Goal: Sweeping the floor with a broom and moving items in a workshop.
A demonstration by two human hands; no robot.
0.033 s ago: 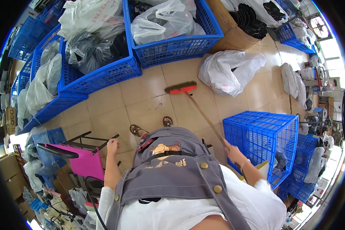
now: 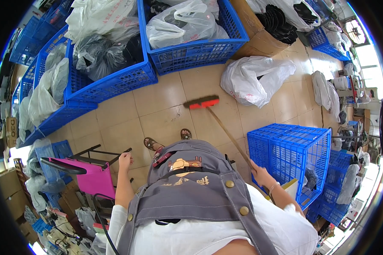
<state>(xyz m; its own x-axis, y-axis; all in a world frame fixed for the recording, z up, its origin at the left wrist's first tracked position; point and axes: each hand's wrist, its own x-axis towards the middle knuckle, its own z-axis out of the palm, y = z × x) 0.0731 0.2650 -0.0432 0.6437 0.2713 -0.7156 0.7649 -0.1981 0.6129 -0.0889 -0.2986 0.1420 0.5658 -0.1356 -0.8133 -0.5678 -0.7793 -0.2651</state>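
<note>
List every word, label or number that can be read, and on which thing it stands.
I copy no wording; print stands here:
Grey apron: gold characters.
Cardboard box, far left: dark print.
White bag on floor, others in blue crates: red print, too small to read.

Beige tiled floor (image 2: 164, 117), glossy in places, bright windows (image 2: 369, 55) at right

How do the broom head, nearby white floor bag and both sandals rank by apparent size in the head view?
1. White floor bag
2. Broom head
3. Left sandal and right sandal: too alike to rank
</note>
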